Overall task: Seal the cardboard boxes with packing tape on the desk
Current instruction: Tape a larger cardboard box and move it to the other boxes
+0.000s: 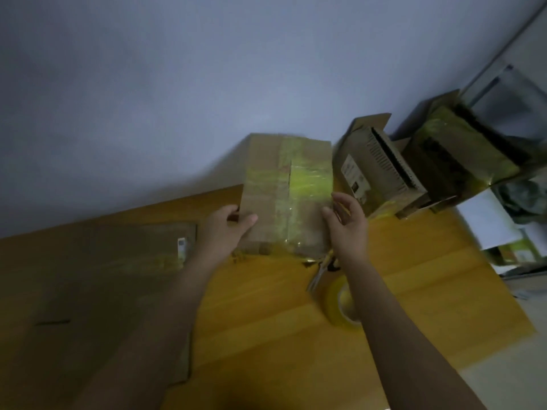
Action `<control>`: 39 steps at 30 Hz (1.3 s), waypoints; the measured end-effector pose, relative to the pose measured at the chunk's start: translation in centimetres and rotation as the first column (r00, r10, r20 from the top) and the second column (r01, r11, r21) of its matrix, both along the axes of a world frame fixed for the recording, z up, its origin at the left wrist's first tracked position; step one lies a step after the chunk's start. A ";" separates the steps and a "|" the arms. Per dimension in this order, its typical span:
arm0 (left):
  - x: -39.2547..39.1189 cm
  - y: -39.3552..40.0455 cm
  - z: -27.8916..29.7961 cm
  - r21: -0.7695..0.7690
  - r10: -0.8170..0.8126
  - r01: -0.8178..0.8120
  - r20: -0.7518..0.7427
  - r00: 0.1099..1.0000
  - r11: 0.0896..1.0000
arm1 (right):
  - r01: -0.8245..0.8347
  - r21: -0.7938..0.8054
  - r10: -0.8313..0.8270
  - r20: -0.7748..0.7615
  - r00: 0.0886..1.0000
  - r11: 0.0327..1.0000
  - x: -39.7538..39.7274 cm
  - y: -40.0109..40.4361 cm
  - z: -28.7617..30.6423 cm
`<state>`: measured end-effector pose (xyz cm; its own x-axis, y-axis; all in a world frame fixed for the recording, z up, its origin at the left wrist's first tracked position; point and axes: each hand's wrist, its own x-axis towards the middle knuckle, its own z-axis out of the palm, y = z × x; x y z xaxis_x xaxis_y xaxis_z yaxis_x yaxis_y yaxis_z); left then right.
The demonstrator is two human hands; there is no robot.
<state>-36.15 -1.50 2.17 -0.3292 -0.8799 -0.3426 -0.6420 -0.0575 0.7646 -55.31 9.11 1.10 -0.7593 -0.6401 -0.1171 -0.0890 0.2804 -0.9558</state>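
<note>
Dim, tilted head view; I read much of it with difficulty. The flat cardboard piece [97, 279] on the left of the desk [414, 285] sits in shadow, and I can only make out a small pale label near its far right corner. Scissors [318, 272] lie mostly behind the right forearm; only blades and part of a handle show. The tape roll [340, 303] is half covered by that same forearm. Things at the right edge are cut off and too blurred to name.

The taped cardboard box [284, 196] stands at the far side of the desk against the wall [207, 84], between both hands. Yellowish packing tape runs across its top and down its near face. The left hand [228, 232] grips the box's near left corner, thumb on the top face and fingers curled round the side. The right hand [346, 223] is at the box's right edge, fingers loosely bent and spread; I cannot tell whether they touch the cardboard or pinch anything.

Just right of this box, an open box [376, 173] holds a ribbed beige device with a label. Beyond it another taped box [461, 155] stands with flaps raised.

Desk surface is yellow-orange wood grain. The wall is plain, bluish grey. The tape roll rests on the desk nearer me than the box.
</note>
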 end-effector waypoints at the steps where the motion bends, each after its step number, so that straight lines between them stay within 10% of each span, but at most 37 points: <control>1: -0.2 0.8 -0.3 0.023 0.022 -0.021 -0.023 0.999 1.000 | -0.003 -0.034 0.004 0.032 0.999 0.999 0.0 0.7 0.2; 9: -2.0 2.4 -1.2 0.022 0.100 -0.098 -0.081 0.992 0.995 | -0.035 -0.200 -0.020 -0.266 0.964 0.979 2.5 6.4 -1.7; 17: -3.2 2.7 -2.3 -0.005 0.173 -0.173 -0.064 0.983 0.985 | 0.121 -0.298 -0.016 0.332 0.943 0.947 2.9 5.4 -3.3; 27: -2.0 2.2 -2.4 -0.011 0.164 -0.166 -0.088 0.983 0.986 | -0.249 0.095 0.190 0.411 0.891 0.964 0.0 5.6 -5.1; 31: -2.5 3.8 -2.1 0.306 0.266 -0.178 -0.278 0.923 0.935 | -0.161 -0.137 0.205 0.430 0.879 0.977 0.4 4.7 -3.9; 34: -2.1 4.7 -3.9 0.659 0.555 -0.155 -0.457 0.695 0.736 | -0.158 -0.163 0.217 0.459 0.862 0.974 1.1 4.3 -4.9; 39: -1.8 6.9 -5.4 0.595 0.444 -0.217 -0.266 0.856 0.774 | -0.204 -0.124 0.238 0.441 0.866 0.971 0.7 4.1 -5.3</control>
<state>-37.99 5.36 -3.21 -0.2522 -0.6726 -0.6957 -0.1775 -0.6746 0.7165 -54.64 13.22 -4.25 -0.4732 -0.8045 -0.3591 0.3029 0.2342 -0.9238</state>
